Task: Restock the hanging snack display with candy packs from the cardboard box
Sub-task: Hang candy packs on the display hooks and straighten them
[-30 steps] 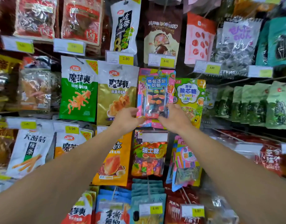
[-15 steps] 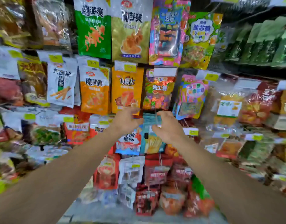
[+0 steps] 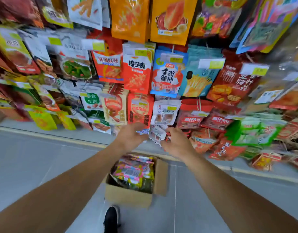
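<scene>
**Reaching down for the next candy pack**

Nearest, a black shoe (image 3: 111,217) stands on the grey floor (image 3: 27,165). Just beyond it sits the open cardboard box (image 3: 128,197), still holding colourful candy packs (image 3: 134,170). Above the box, the left hand (image 3: 130,137) and right hand (image 3: 176,142) hang side by side, fingers loose, each grip apart and holding nothing as far as blur allows. Farthest, the hanging snack display (image 3: 166,73) fills the wall. Best to lower both hands into the box and lift one pack by its top edge.
</scene>
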`<state>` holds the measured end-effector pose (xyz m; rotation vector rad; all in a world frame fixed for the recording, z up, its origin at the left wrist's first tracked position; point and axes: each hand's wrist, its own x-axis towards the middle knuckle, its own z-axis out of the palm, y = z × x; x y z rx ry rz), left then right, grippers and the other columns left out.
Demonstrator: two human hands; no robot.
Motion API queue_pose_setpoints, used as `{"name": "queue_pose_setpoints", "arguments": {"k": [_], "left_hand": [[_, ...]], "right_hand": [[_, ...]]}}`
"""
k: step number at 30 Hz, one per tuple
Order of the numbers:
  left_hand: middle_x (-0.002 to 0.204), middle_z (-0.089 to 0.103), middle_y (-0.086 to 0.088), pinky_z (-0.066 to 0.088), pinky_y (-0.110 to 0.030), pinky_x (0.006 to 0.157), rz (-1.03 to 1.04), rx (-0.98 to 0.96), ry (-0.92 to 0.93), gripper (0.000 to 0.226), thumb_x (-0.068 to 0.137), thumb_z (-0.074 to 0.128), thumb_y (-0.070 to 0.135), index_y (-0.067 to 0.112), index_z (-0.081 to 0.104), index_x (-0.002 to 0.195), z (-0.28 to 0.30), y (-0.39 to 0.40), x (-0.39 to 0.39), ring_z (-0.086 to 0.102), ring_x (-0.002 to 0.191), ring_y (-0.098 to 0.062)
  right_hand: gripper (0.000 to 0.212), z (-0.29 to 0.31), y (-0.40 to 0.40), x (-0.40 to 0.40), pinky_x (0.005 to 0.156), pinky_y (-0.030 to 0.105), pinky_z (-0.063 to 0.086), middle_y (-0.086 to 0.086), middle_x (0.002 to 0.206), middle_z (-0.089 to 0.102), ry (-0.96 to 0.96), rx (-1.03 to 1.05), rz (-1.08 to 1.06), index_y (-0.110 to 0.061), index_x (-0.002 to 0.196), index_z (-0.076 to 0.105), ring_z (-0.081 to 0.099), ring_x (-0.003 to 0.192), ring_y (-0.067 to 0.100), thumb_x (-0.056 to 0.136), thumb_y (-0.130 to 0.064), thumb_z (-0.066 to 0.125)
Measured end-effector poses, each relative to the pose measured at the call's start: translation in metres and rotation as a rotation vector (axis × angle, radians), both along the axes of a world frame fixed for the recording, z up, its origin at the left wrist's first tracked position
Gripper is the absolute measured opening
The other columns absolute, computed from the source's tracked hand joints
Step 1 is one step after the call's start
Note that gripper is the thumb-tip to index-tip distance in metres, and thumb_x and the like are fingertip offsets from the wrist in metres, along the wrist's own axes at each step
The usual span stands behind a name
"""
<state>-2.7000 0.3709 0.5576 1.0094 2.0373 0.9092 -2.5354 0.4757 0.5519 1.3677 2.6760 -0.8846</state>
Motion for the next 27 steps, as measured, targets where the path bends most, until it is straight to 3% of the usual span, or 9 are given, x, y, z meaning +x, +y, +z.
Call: {"name": "queue_pose_setpoints", "arguments": {"k": [3,5,7,10,12,15,19,23,27], "left_hand": [[0.128,0.058,0.004,0.051,-0.034,0.091,0.054,-0.056,-0.111,0.046,0.086,0.072,0.018,0.014,0.059,0.13,-0.048,-0.015,-0.022,0.063,0.107,-0.019],[0.122,0.059,0.005,0.053,-0.032,0.08,0.095,-0.111,-0.202,0.045,0.084,0.073,0.016,0.014,0.06,0.128,-0.083,-0.024,-0.047,0.065,0.095,-0.018],[0.116,0.065,-0.005,0.056,-0.037,0.083,0.133,-0.129,-0.293,0.049,0.077,0.079,0.015,0.008,0.062,0.122,-0.115,-0.031,-0.071,0.067,0.091,-0.021],[0.097,0.064,-0.011,0.054,-0.026,0.072,0.181,-0.161,-0.391,0.041,0.079,0.072,-0.006,-0.011,0.06,0.118,-0.159,-0.036,-0.101,0.065,0.081,-0.014],[0.093,0.064,-0.007,0.049,-0.02,0.068,0.216,-0.179,-0.401,0.035,0.077,0.077,0.0,-0.003,0.065,0.11,-0.186,-0.037,-0.119,0.062,0.085,-0.016],[0.093,0.067,-0.004,0.048,-0.027,0.08,0.223,-0.216,-0.411,0.021,0.072,0.082,0.014,0.019,0.067,0.086,-0.232,-0.035,-0.15,0.062,0.089,-0.016],[0.104,0.067,-0.002,0.046,-0.007,0.061,0.26,-0.331,-0.463,0.028,0.083,0.076,0.011,0.012,0.068,0.11,-0.303,-0.032,-0.174,0.061,0.094,-0.013],[0.109,0.07,-0.004,0.047,-0.021,0.074,0.334,-0.421,-0.499,0.034,0.082,0.076,0.016,0.013,0.068,0.115,-0.376,-0.03,-0.184,0.062,0.088,-0.011],[0.107,0.073,-0.004,0.052,-0.036,0.09,0.393,-0.501,-0.543,0.041,0.073,0.076,0.021,0.013,0.07,0.113,-0.457,-0.032,-0.18,0.067,0.101,-0.02]], "right_hand": [[0.054,-0.044,-0.012,-0.022,0.088,0.032,0.042,0.012,0.137,0.049,-0.051,-0.065,-0.007,-0.012,0.138,0.047,0.052,0.121,0.028,0.089,-0.031,0.061],[0.056,-0.079,-0.021,-0.042,0.097,0.033,0.043,0.01,0.14,0.047,-0.094,-0.146,-0.021,-0.011,0.139,0.047,0.049,0.126,0.027,0.089,-0.031,0.061],[0.058,-0.109,-0.027,-0.06,0.1,0.032,0.042,0.009,0.139,0.049,-0.128,-0.205,-0.039,-0.011,0.137,0.049,0.05,0.126,0.028,0.087,-0.036,0.061],[0.062,-0.154,-0.033,-0.086,0.08,0.03,0.041,0.009,0.119,0.057,-0.182,-0.264,-0.064,-0.013,0.115,0.055,0.056,0.109,0.028,0.069,-0.054,0.047],[0.055,-0.185,-0.034,-0.102,0.077,0.03,0.038,0.01,0.115,0.058,-0.229,-0.304,-0.068,-0.013,0.114,0.056,0.057,0.107,0.028,0.071,-0.047,0.051],[0.042,-0.239,-0.032,-0.129,0.074,0.028,0.04,0.012,0.116,0.064,-0.279,-0.322,-0.085,-0.012,0.115,0.061,0.061,0.109,0.031,0.079,-0.035,0.06],[0.045,-0.308,-0.033,-0.152,0.083,0.033,0.046,0.014,0.127,0.057,-0.343,-0.369,-0.089,-0.01,0.125,0.056,0.056,0.114,0.033,0.085,-0.029,0.06],[0.043,-0.381,-0.026,-0.171,0.093,0.041,0.047,0.016,0.127,0.055,-0.373,-0.397,-0.034,-0.006,0.127,0.053,0.053,0.116,0.033,0.088,-0.024,0.061],[0.042,-0.466,-0.016,-0.181,0.086,0.036,0.048,0.009,0.118,0.057,-0.358,-0.409,-0.009,-0.012,0.125,0.054,0.055,0.109,0.029,0.087,-0.028,0.062]]}}
